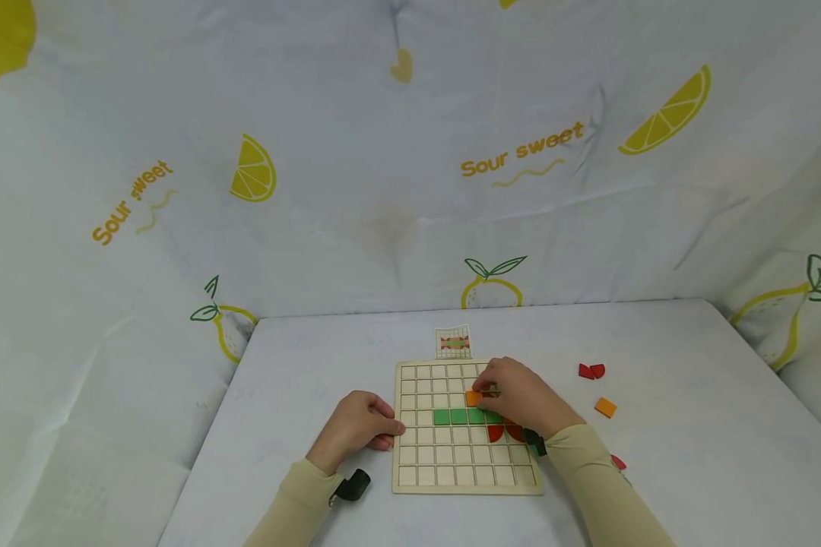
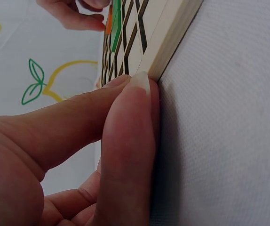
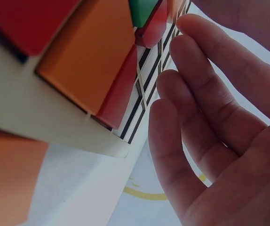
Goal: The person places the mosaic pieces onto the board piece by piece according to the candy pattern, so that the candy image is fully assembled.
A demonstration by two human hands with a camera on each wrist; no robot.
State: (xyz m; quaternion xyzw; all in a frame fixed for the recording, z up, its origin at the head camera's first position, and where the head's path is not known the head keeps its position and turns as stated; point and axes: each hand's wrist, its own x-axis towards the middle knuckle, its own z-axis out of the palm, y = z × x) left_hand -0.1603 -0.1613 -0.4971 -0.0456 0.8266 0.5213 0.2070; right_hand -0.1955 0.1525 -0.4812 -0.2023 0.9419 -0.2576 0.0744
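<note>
A wooden grid board (image 1: 445,477) lies on the table with a row of green square tiles (image 1: 458,416) across it. My left hand (image 1: 357,422) grips the board's left edge between thumb and index finger; the left wrist view shows the thumb (image 2: 129,122) against the rim. Over the board's right half, my right hand (image 1: 522,395) pinches an orange square tile (image 1: 473,398) just above the green row. Red curved pieces (image 1: 496,433) sit below that row. In the right wrist view the other right fingers (image 3: 191,84) extend loosely; the thumb is hidden.
A small pattern card (image 1: 454,343) stands behind the board. To the right lie two red pieces (image 1: 591,371), a loose orange tile (image 1: 605,407) and another red piece (image 1: 618,462) beside the right sleeve. A white lemon-print cloth (image 1: 383,228) hangs behind the table.
</note>
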